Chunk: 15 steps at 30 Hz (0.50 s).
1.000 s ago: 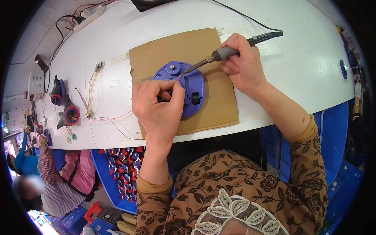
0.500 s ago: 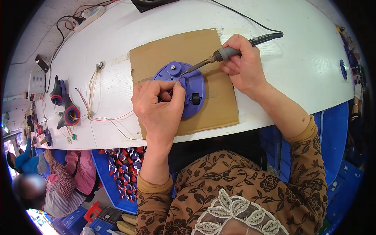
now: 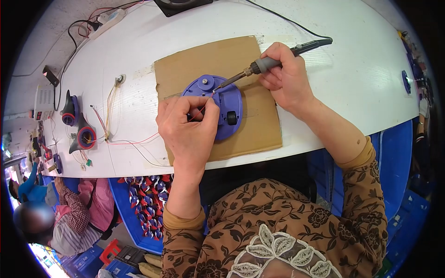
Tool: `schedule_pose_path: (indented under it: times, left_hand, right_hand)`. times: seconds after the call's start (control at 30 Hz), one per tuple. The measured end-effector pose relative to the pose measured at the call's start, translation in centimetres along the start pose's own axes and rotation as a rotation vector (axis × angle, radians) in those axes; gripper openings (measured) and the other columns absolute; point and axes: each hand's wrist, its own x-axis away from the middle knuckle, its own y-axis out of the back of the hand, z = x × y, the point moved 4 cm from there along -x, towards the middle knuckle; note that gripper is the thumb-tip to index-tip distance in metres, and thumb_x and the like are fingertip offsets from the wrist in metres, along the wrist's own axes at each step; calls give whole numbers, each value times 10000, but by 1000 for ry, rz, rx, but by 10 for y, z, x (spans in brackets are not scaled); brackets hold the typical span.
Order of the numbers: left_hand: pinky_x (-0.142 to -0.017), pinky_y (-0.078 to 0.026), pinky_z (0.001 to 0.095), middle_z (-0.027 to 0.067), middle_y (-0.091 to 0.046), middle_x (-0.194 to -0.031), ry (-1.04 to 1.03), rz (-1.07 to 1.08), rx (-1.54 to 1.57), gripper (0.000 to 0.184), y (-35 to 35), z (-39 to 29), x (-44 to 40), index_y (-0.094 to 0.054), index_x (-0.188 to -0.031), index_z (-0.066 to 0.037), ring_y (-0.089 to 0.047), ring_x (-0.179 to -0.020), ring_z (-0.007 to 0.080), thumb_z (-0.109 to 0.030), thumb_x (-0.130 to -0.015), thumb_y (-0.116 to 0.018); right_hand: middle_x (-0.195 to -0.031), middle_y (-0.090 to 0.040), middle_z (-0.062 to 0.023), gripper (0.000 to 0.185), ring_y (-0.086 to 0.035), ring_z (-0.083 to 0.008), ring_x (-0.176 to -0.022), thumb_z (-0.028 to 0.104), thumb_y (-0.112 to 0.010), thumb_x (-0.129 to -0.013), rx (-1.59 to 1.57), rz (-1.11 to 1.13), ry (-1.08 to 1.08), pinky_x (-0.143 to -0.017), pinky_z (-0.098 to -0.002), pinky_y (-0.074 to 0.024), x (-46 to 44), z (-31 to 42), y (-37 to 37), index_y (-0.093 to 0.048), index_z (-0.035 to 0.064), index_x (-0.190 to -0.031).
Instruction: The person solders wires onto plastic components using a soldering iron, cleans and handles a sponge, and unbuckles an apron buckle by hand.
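Observation:
A round purple plastic base (image 3: 235, 98) with a small black wheel (image 3: 231, 117) lies on a sheet of brown cardboard (image 3: 262, 125). My left hand (image 3: 187, 125) rests over its left side, thumb and forefinger pinching a thin red wire (image 3: 200, 112). In my right hand (image 3: 289, 81) is a soldering iron (image 3: 264, 64), gripped like a pen by its grey sleeve. The iron's tip reaches the base just above my left fingertips, by the wire's end. Whether tip and wire touch I cannot tell. My left hand hides part of the base.
Two dark horn-shaped parts with red rings (image 3: 86, 135) stand on the white table (image 3: 134, 102) at left, near loose wires (image 3: 109, 111). A black fan-like frame (image 3: 178, 5) sits at the back. Below is a blue bin (image 3: 130, 217) of small parts. Another person (image 3: 76, 217) sits at left.
Hardly anything differs. The view has shifted very slightly, and both hands keep nearly the same pose, with the iron's tip still at the base.

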Motion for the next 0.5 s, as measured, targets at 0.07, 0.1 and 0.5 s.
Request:
schedule_pose_path:
  times: [0.07,0.1,0.5]
  left_hand:
    - [-576,-344,294,-11,-455,-496,-8,4,-5,127,0,1,0,-571,-573,-77,-419,-518,149,20,-604,-648]
    - [-576,-345,294,-10,-456,-497,-10,1,-5,125,0,1,0,-573,-574,-77,-420,-519,150,19,-603,-648]
    - [-575,-357,309,-8,-478,-543,26,22,-76,95,-1,1,0,-584,-595,-82,-460,-592,166,-27,-611,-660]
  right_hand:
    - [-514,-357,4,196,-262,-74,-400,156,-506,-813,25,-9,2,-398,-241,-226,1,1,-3,-476,28,-668]
    - [-514,-356,4,193,-262,-74,-400,155,-505,-813,16,-12,5,-397,-241,-225,1,1,-3,-477,28,-670]
    - [-466,-296,26,168,-234,-68,-387,163,-491,-831,-55,-60,-44,-394,-234,-223,-2,-1,1,-505,49,-708]
